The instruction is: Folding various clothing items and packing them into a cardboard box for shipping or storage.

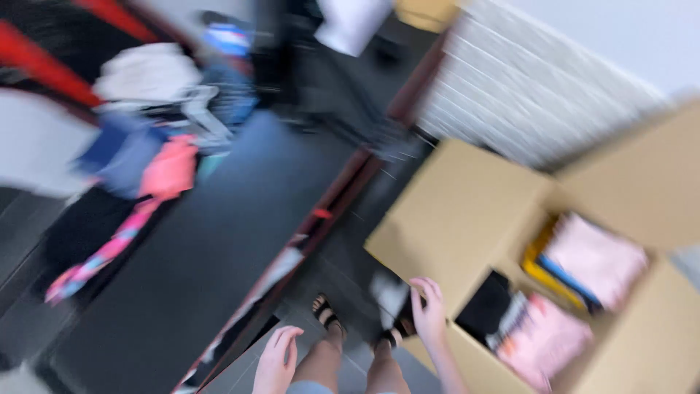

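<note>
The picture is strongly blurred by motion. My left hand [277, 359] hangs at the bottom centre with fingers loosely apart and nothing in it. My right hand [429, 310] is also bare, fingers spread, beside the near flap of an open cardboard box [456, 211]. Inside the box lie folded clothes: pink pieces [594, 259], a yellow one [536, 268] and a black one [487, 305]. My legs and sandalled feet [328, 315] show between the hands.
A dark table top [219, 241] with a reddish edge runs along the left. A heap of clothes [157, 138] in pink, blue and white lies at its far end. A pale ribbed wall panel [525, 87] stands behind the box. The floor is dark tile.
</note>
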